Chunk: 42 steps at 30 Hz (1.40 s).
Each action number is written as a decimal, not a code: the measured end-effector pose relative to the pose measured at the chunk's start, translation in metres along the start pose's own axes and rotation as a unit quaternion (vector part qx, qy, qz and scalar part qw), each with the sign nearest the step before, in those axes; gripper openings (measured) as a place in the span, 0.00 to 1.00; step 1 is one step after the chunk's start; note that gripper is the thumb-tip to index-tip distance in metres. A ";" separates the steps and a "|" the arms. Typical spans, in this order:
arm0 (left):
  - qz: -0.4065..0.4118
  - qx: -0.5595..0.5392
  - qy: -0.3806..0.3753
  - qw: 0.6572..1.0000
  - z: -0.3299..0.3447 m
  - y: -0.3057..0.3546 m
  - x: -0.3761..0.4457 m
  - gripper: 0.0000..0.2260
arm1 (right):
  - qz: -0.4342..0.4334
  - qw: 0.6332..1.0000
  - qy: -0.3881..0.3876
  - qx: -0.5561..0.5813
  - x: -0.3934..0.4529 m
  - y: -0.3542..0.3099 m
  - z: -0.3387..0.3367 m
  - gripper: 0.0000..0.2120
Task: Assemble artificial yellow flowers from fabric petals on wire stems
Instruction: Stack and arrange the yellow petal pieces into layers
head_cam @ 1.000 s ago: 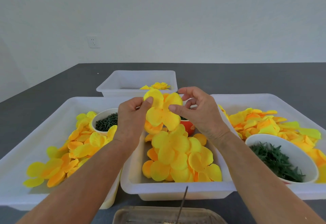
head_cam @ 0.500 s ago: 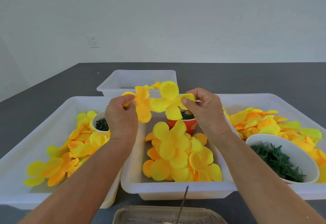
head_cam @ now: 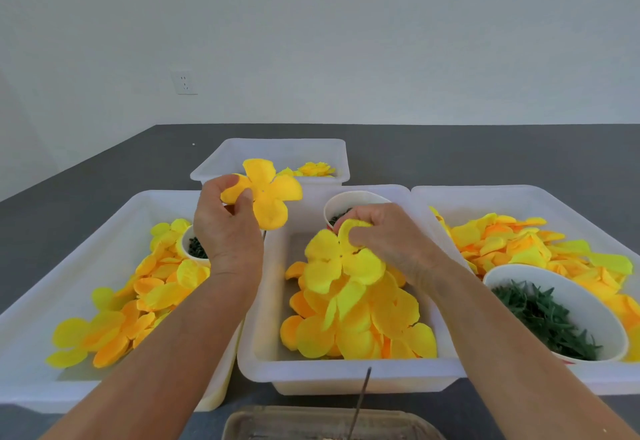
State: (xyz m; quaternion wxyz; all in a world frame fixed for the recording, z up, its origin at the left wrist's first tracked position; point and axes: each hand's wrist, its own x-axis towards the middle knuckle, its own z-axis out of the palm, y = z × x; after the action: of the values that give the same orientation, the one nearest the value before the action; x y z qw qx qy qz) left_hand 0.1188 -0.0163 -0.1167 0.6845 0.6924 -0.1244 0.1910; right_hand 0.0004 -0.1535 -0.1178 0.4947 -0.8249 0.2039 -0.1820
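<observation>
Three white trays sit side by side on the dark desk (head_cam: pixel 86 176), with a smaller tray (head_cam: pixel 242 154) behind. From the left: the left tray (head_cam: pixel 69 249) holds loose orange and yellow petals. Above its right edge the left hand (head_cam: pixel 227 228) pinches one four-lobed petal piece (head_cam: pixel 266 194), grip narrow on one lobe. Over the middle tray (head_cam: pixel 263 346) the right hand (head_cam: pixel 384 239) pinches another petal piece (head_cam: pixel 341 261), just above the pile there. The right tray (head_cam: pixel 519 197) has petals and a bowl (head_cam: pixel 561 304) of green parts.

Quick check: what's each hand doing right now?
Left hand: pinching a four-lobed yellow petal piece, held up.
Right hand: gripping another yellow petal piece over the pile in the middle bin.
</observation>
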 end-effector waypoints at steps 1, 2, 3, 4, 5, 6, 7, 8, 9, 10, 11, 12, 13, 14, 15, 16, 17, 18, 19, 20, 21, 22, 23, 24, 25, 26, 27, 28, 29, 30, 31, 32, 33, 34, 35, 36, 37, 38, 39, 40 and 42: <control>0.000 -0.007 -0.001 1.000 0.000 0.000 0.000 0.08 | -0.011 0.998 -0.021 -0.058 -0.001 0.001 0.002 0.10; 0.000 -0.015 -0.007 1.000 0.000 0.001 -0.001 0.08 | -0.026 0.993 -0.042 -0.105 -0.001 0.002 0.003 0.11; 0.000 -0.025 -0.018 1.000 0.001 0.002 -0.001 0.07 | -0.037 0.988 -0.058 -0.134 -0.001 0.004 0.005 0.13; 0.001 -0.034 -0.033 0.999 0.001 0.002 -0.002 0.07 | -0.044 0.986 -0.062 -0.148 -0.001 0.005 0.005 0.14; 0.003 -0.041 -0.052 0.998 0.000 0.003 -0.003 0.07 | -0.048 0.987 -0.053 -0.146 -0.001 0.006 0.005 0.15; 0.004 -0.048 -0.076 0.996 0.001 0.004 -0.004 0.08 | -0.050 0.989 -0.032 -0.133 0.000 0.005 0.005 0.13; 0.000 -0.055 -0.103 0.993 0.001 0.005 -0.006 0.10 | -0.052 0.992 -0.007 -0.115 0.000 0.004 0.005 0.10; -0.007 -0.062 -0.134 0.989 0.001 0.005 -0.007 0.12 | -0.052 0.993 0.016 -0.101 0.001 0.002 0.005 0.08; -0.015 -0.066 -0.162 0.984 0.002 0.006 -0.009 0.15 | -0.053 0.994 0.035 -0.089 0.001 0.001 0.004 0.11; -0.020 -0.068 -0.185 0.980 0.003 0.007 -0.011 0.17 | -0.050 0.995 0.050 -0.073 0.002 0.000 0.004 0.18; -0.025 -0.069 -0.200 0.977 0.003 0.007 -0.013 0.19 | -0.045 0.996 0.060 -0.049 0.002 -0.001 0.004 0.23; -0.030 -0.071 -0.209 0.975 0.004 0.007 -0.014 0.20 | -0.041 0.997 0.069 -0.022 0.002 -0.003 0.004 0.26; -0.036 -0.075 -0.218 0.972 0.003 0.008 -0.014 0.21 | -0.044 0.996 0.077 0.009 0.002 -0.003 0.003 0.26; -0.041 -0.078 -0.230 0.969 0.003 0.008 -0.014 0.21 | -0.047 0.994 0.086 0.042 0.002 -0.003 0.002 0.22; -0.045 -0.079 -0.248 0.964 0.003 0.009 -0.015 0.22 | -0.049 0.992 0.093 0.069 0.001 -0.004 0.001 0.18; -0.054 -0.079 -0.273 0.957 0.003 0.009 -0.016 0.22 | -0.053 0.991 0.092 0.086 0.000 -0.005 0.001 0.16; -0.070 -0.083 -0.300 0.948 0.003 0.010 -0.018 0.22 | -0.062 0.989 0.087 0.097 -0.001 -0.004 0.001 0.16; -0.096 -0.094 -0.326 0.936 0.003 0.010 -0.020 0.21 | -0.068 0.988 0.084 0.110 -0.001 -0.004 0.001 0.17; -0.133 -0.112 -0.347 0.921 0.004 0.010 -0.021 0.18 | -0.069 0.986 0.087 0.127 -0.002 -0.003 0.001 0.17; -0.177 -0.136 -0.360 0.906 0.004 0.011 -0.021 0.14 | -0.062 0.982 0.095 0.148 -0.002 -0.004 0.001 0.16; -0.219 -0.154 -0.367 0.891 0.004 0.011 -0.021 0.10 | -0.049 0.978 0.097 0.178 -0.002 -0.004 0.001 0.15; -0.251 -0.163 -0.369 0.880 0.004 0.011 -0.021 0.07 | -0.031 0.973 0.086 0.213 -0.002 -0.005 0.000 0.15; -0.272 -0.169 -0.370 0.872 0.005 0.011 -0.019 0.06 | -0.013 0.967 0.061 0.247 -0.003 -0.006 0.000 0.14; -0.285 -0.179 -0.372 0.865 0.006 0.009 -0.018 0.06 | 0.001 0.961 0.030 0.275 -0.003 -0.008 -0.001 0.15; -0.294 -0.192 -0.377 0.857 0.006 0.009 -0.016 0.06 | 0.009 0.955 0.004 0.297 -0.003 -0.008 -0.001 0.16; -0.297 -0.202 -0.384 0.850 0.006 0.009 -0.015 0.07 | 0.013 0.950 -0.011 0.312 -0.003 -0.009 -0.001 0.17; -0.294 -0.207 -0.393 0.846 0.005 0.010 -0.015 0.06 | 0.017 0.949 -0.011 0.314 -0.003 -0.009 -0.001 0.17; -0.283 -0.202 -0.399 0.848 0.004 0.010 -0.015 0.05 | 0.024 0.953 -0.001 0.303 -0.003 -0.009 -0.001 0.15; -0.262 -0.187 -0.399 0.858 0.003 0.010 -0.015 0.04 | 0.032 0.960 0.015 0.278 -0.002 -0.007 0.000 0.12; -0.230 -0.166 -0.391 0.876 0.003 0.009 -0.016 0.05 | 0.041 0.967 0.033 0.249 -0.002 -0.006 0.000 0.08; -0.189 -0.142 -0.375 0.896 0.003 0.007 -0.017 0.07 | 0.037 0.974 0.052 0.219 -0.002 -0.004 0.001 0.05; -0.145 -0.116 -0.357 0.916 0.003 0.005 -0.018 0.09 | 0.016 0.979 0.068 0.192 -0.002 -0.003 0.001 0.03; -0.106 -0.086 -0.338 0.931 0.004 0.004 -0.018 0.10 | -0.019 0.982 0.082 0.167 -0.001 -0.002 0.002 0.04; -0.075 -0.062 -0.322 0.942 0.005 0.003 -0.019 0.11 | -0.055 0.983 0.089 0.150 -0.002 -0.003 0.003 0.06; -0.055 -0.045 -0.311 0.948 0.006 0.001 -0.019 0.12 | -0.088 0.984 0.088 0.131 -0.001 -0.002 0.004 0.07; -0.042 -0.037 -0.306 0.950 0.007 0.000 -0.019 0.12 | -0.118 0.984 0.086 0.099 -0.001 -0.003 0.005 0.07; -0.038 -0.033 -0.308 0.950 0.007 0.000 -0.020 0.13 | -0.144 0.984 0.087 0.060 -0.002 -0.003 0.007 0.06; -0.039 -0.036 -0.319 0.946 0.007 0.000 -0.021 0.13 | -0.161 0.982 0.096 0.031 -0.002 -0.003 0.008 0.06; -0.044 -0.047 -0.336 0.940 0.006 0.001 -0.022 0.12 | -0.165 0.980 0.104 0.030 -0.002 -0.002 0.009 0.05; -0.047 -0.067 -0.354 0.931 0.006 0.002 -0.023 0.11 | -0.157 0.980 0.106 0.052 -0.001 -0.001 0.008 0.05; -0.058 -0.119 -0.374 0.918 0.005 0.006 -0.023 0.10 | -0.110 0.981 0.091 0.134 -0.002 -0.001 0.006 0.05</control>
State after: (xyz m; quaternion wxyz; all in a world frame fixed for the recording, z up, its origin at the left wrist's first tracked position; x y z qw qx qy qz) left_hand 0.0957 -0.0234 -0.1213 0.6753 0.6329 -0.3525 -0.1385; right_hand 0.0022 -0.1474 -0.1195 0.5571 -0.7487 0.1296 -0.3350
